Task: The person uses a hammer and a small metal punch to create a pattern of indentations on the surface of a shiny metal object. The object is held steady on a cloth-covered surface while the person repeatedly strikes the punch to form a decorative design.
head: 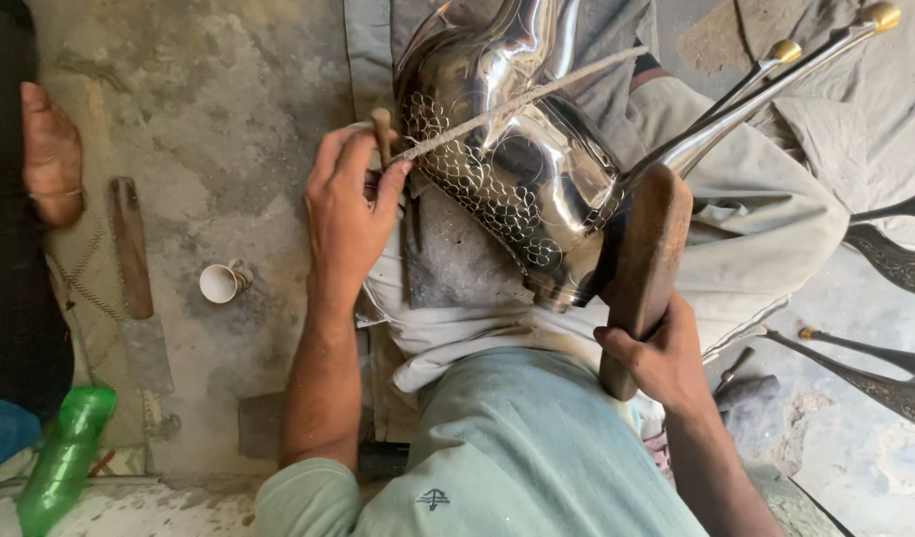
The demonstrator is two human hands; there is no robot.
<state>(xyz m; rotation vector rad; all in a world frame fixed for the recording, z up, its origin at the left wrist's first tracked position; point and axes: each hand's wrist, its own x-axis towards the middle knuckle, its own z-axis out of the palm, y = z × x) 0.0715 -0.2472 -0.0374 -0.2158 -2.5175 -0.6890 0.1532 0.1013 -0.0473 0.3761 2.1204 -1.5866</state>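
a wooden mallet (pixel 644 270) is gripped tight in the right hand (pixel 661 360), its head raised just beside the lower edge of the shiny metal figure (pixel 522 149) resting across the lap on grey cloth (pixel 775 214). a thin chisel (pixel 383 134) is pinched closed by the left hand (pixel 346 204), its tip set against the scale pattern already cut into the metal. the engraving step seems underway; a steady tool angle and a light, square tap are judged needed.
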